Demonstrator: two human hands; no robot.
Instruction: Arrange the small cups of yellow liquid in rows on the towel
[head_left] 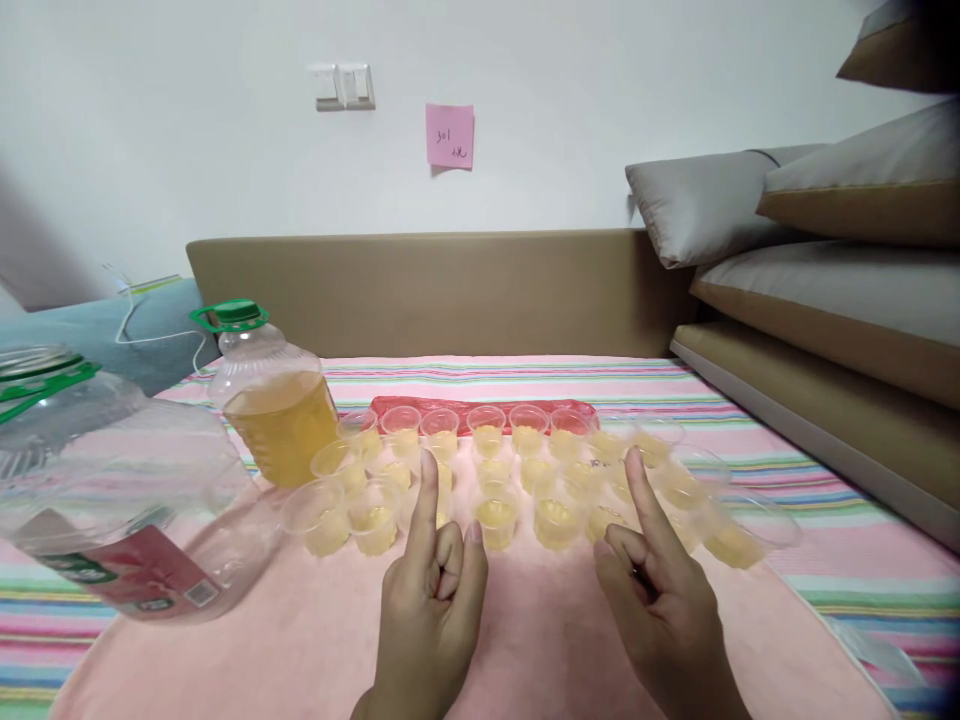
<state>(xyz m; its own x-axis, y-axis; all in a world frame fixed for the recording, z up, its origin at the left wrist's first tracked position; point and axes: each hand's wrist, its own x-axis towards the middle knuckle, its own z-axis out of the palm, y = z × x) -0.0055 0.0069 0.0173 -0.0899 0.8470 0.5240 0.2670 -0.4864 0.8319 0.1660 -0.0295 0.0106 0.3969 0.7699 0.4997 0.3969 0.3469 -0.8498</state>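
Note:
Rows of clear plastic cups (pixel 495 515) with pale yellow liquid stand on a pink mat (pixel 322 630). My left hand (pixel 435 590) is raised in front of the nearest row, index finger pointing up and thumb out, the other fingers curled in. To its right, my right hand (pixel 656 595) has its index finger up too, with the other fingers curled and the thumb beside them. Neither hand shows anything held. A green-capped bottle (pixel 285 420) of yellow liquid stands left of the cups. Nearer on the left is a large clear jug (pixel 135 480) with a red label.
Red plastic (pixel 465 408) lies behind the back row of cups. A striped cloth (pixel 862 520) spreads under the mat. Cushions (pixel 832 300) are piled at the right, and a brown headboard (pixel 435 290) runs along the wall. A clear plastic piece (pixel 874 650) lies at the lower right.

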